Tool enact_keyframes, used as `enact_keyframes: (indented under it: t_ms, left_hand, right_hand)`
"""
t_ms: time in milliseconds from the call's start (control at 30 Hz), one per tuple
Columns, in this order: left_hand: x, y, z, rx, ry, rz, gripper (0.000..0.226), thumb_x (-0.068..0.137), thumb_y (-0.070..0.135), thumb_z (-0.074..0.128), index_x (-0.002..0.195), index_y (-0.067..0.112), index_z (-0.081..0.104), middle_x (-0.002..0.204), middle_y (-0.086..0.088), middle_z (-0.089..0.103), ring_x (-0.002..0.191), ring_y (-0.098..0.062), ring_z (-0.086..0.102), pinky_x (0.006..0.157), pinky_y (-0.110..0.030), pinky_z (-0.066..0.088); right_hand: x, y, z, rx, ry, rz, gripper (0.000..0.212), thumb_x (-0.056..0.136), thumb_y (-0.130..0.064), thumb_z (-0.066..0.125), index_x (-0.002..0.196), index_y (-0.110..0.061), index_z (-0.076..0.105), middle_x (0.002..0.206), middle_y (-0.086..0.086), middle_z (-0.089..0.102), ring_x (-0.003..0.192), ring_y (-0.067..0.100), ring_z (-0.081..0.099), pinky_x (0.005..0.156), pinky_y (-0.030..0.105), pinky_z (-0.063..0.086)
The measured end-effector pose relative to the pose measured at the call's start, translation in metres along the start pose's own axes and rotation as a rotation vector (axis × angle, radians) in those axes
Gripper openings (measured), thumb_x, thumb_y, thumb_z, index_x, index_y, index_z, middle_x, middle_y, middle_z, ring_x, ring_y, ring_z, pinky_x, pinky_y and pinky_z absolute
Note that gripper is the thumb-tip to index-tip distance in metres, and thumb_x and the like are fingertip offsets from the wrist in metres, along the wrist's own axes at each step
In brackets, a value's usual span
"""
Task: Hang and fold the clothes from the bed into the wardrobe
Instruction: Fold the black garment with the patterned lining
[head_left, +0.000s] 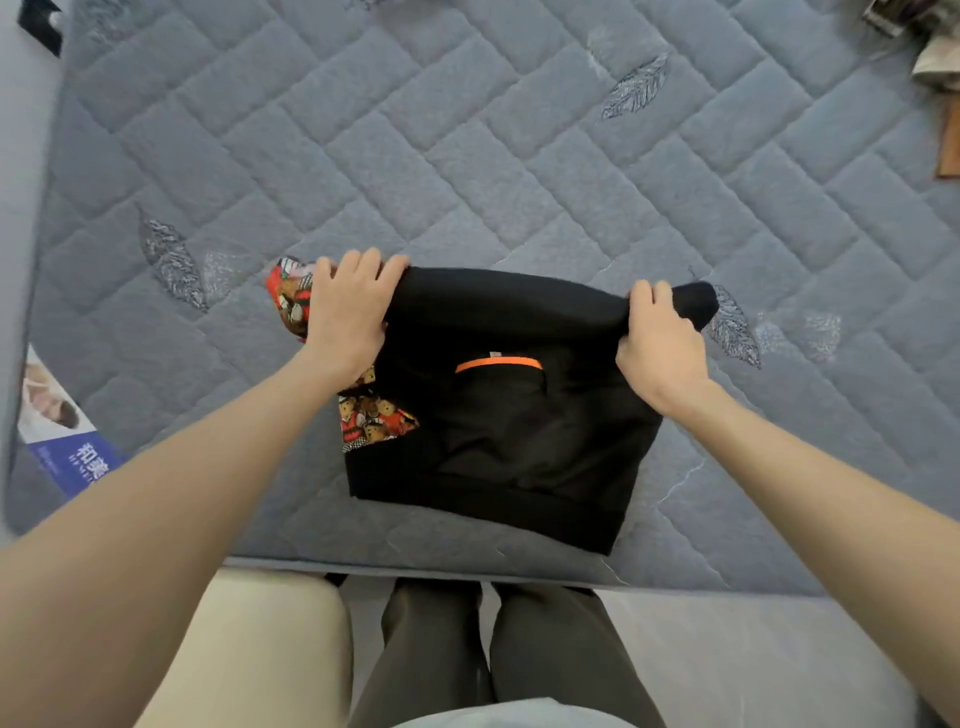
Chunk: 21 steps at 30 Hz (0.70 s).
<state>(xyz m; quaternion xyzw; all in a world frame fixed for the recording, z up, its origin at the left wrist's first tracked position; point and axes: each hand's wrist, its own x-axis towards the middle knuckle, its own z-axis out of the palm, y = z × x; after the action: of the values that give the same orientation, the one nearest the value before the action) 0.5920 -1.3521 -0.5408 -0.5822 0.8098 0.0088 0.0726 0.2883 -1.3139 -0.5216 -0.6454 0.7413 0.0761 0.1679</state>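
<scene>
A black garment (498, 431) lay flat on a grey quilted mattress (467, 156), close to the near edge where the person stood. It had an orange strip (498, 365) across its middle and a red printed panel (374, 418) showing along its left side. The left hand (345, 306) gripped the far left corner, fingers curled over the raised edge of the cloth. The right hand (660, 343) pinched the far right corner, with a black end of the cloth sticking out just beyond its fingers. Both hands held the far edge lifted off the mattress while the near part rested on it. A printed label (57, 426) lay at the mattress's left edge, well apart from the garment. A heap of cloth (935, 47) sat at the far right corner, and a dark scrap (41, 26) at the far left. The stretch of mattress beyond the hands bore only stitched leaf shapes (636, 85). The person's dark trousers (493, 649) stood against the bed's edge, beside a cream cushion-like shape (260, 639).
</scene>
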Motion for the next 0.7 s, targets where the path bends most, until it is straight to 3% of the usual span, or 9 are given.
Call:
enact_keyframes:
  t_ms: [133, 267, 400, 500, 600, 667, 700]
  left_hand:
    - [-0.049, 0.011, 0.026, -0.004, -0.076, 0.017, 0.078, 0.063, -0.002, 0.067, 0.135, 0.016, 0.047, 0.104, -0.009, 0.055, 0.099, -0.031, 0.051, 0.08, -0.041, 0.028]
    - [-0.107, 0.019, 0.049, 0.085, -0.385, -0.024, 0.089, 0.075, 0.017, 0.068, 0.15, 0.025, 0.022, 0.116, -0.001, 0.049, 0.105, -0.022, 0.048, 0.083, -0.038, 0.027]
    - [-0.142, 0.021, 0.066, 0.075, -0.462, -0.026, 0.086, 0.082, 0.015, 0.062, 0.151, 0.028, 0.014, 0.118, 0.005, 0.054, 0.106, -0.017, 0.052, 0.089, -0.034, 0.029]
    - [-0.154, 0.017, 0.071, 0.037, -0.458, -0.004, 0.076, 0.085, 0.019, 0.06, 0.148, 0.03, 0.019, 0.12, 0.006, 0.058, 0.109, -0.017, 0.052, 0.093, -0.033, 0.029]
    - [-0.154, 0.008, 0.074, 0.008, -0.518, 0.059, 0.068, 0.083, 0.04, 0.064, 0.142, 0.034, 0.03, 0.122, 0.004, 0.055, 0.115, -0.019, 0.046, 0.097, -0.037, 0.026]
    - [-0.148, 0.005, 0.071, -0.069, -0.495, 0.1, 0.049, 0.082, 0.054, 0.06, 0.126, 0.034, 0.05, 0.115, 0.004, 0.051, 0.114, -0.019, 0.043, 0.097, -0.04, 0.023]
    - [-0.145, 0.006, 0.069, -0.135, -0.422, 0.107, 0.037, 0.084, 0.053, 0.057, 0.113, 0.031, 0.06, 0.111, 0.002, 0.049, 0.112, -0.02, 0.043, 0.097, -0.041, 0.024]
  right_hand:
    - [-0.039, 0.007, 0.03, -0.075, -0.197, -0.023, 0.039, 0.081, -0.01, 0.06, 0.116, -0.012, 0.043, 0.11, 0.012, 0.048, 0.086, 0.039, 0.061, 0.06, 0.035, 0.035]
    - [-0.079, -0.006, 0.06, -0.199, -0.407, -0.095, 0.033, 0.083, -0.014, 0.06, 0.112, -0.017, 0.046, 0.107, 0.008, 0.053, 0.091, 0.032, 0.063, 0.062, 0.033, 0.038]
    - [-0.105, -0.019, 0.088, -0.246, -0.581, -0.095, 0.034, 0.088, -0.014, 0.056, 0.121, -0.02, 0.049, 0.114, 0.01, 0.053, 0.101, 0.031, 0.061, 0.071, 0.035, 0.042]
    - [-0.116, -0.024, 0.097, -0.281, -0.645, -0.068, 0.034, 0.088, -0.014, 0.056, 0.121, -0.021, 0.05, 0.116, 0.01, 0.053, 0.104, 0.031, 0.06, 0.071, 0.034, 0.039]
    - [-0.12, -0.024, 0.099, -0.322, -0.762, -0.061, 0.031, 0.088, -0.016, 0.052, 0.118, -0.019, 0.055, 0.116, 0.008, 0.057, 0.105, 0.029, 0.06, 0.073, 0.032, 0.038]
    - [-0.122, -0.025, 0.101, -0.261, -0.764, 0.005, 0.028, 0.087, -0.016, 0.048, 0.112, -0.017, 0.061, 0.111, 0.006, 0.063, 0.101, 0.028, 0.062, 0.074, 0.03, 0.039]
    - [-0.122, -0.026, 0.102, -0.189, -0.673, 0.036, 0.027, 0.088, -0.017, 0.047, 0.111, -0.017, 0.062, 0.11, 0.006, 0.063, 0.1, 0.028, 0.062, 0.073, 0.03, 0.04]
